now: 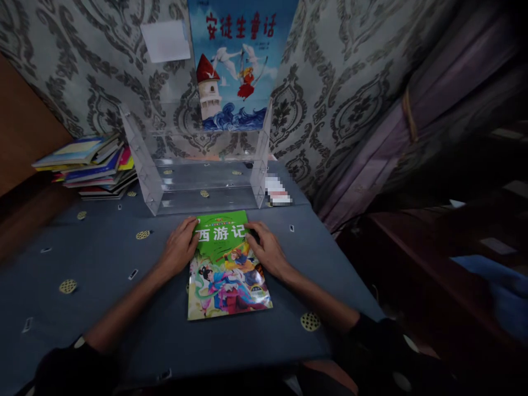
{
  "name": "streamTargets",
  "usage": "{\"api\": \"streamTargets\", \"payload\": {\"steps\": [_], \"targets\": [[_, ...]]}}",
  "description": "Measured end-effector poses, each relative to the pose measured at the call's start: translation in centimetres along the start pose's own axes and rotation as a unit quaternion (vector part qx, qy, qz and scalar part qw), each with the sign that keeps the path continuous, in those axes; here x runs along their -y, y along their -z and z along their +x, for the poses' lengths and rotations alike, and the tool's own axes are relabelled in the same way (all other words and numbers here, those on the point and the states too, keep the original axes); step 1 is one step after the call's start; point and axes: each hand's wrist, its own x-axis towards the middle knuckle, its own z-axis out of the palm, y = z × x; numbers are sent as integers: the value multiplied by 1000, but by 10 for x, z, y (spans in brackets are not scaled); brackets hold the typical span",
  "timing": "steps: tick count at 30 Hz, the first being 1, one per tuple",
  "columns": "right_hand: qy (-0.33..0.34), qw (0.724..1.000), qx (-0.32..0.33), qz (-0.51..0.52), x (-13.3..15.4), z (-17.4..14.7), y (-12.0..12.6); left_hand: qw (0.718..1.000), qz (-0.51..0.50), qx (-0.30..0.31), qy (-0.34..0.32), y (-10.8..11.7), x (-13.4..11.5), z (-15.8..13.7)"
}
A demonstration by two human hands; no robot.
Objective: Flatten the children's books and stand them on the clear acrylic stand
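Observation:
A picture book (pixel 229 269) with a green top and a colourful illustrated cover lies face up on the blue-grey cloth. My left hand (pixel 181 245) holds its upper left edge, thumb over the cover's side and fingers curled outside it. On the opposite edge, my right hand (pixel 266 247) grips the book near the title, its thumb on the cover. The undersides of the fingers are hidden. Just beyond the book's top edge stands a clear acrylic rack (pixel 202 203) with stepped shelves and side panels.
Several stacked books (pixel 103 170) lie at the back left. A blue poster-like book cover (pixel 239 66) and a white card (pixel 165 41) are against the patterned wall. Right of the rack is a small blurred item (pixel 278 190). A tied curtain (pixel 391 143) hangs beyond the table's right edge.

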Motion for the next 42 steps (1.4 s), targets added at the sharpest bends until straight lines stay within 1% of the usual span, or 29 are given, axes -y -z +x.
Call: {"api": "streamTargets", "payload": {"steps": [4,8,13,18,21,24,27,33,37,42], "targets": [[9,1000,-17,-3,-4,4,-7,999,38,-6,-4,-2,2,0],[9,1000,-25,-4,-4,-1,-9,998,60,6,-14,-1,-1,4],[6,1000,-23,1,-2,-3,-8,997,67,30,-33,-3,-7,13],[4,1000,-22,7,0,-2,-6,995,55,46,-64,-12,-14,21],[2,1000,-22,8,1,-2,-5,993,39,64,-92,-17,-22,28],[-3,1000,-22,7,-1,-3,-6,986,34,94,-134,-21,-33,38],[-1,1000,-24,7,-5,-3,-7,978,37,109,-173,-28,-43,51],[11,1000,-28,6,-11,-4,-7,964,10,132,-232,-39,-52,75],[13,1000,-20,-4,-10,-4,-6,961,1,146,-234,-40,-53,82],[8,1000,-14,3,-11,-3,-5,962,0,153,-228,-40,-52,81]]}}
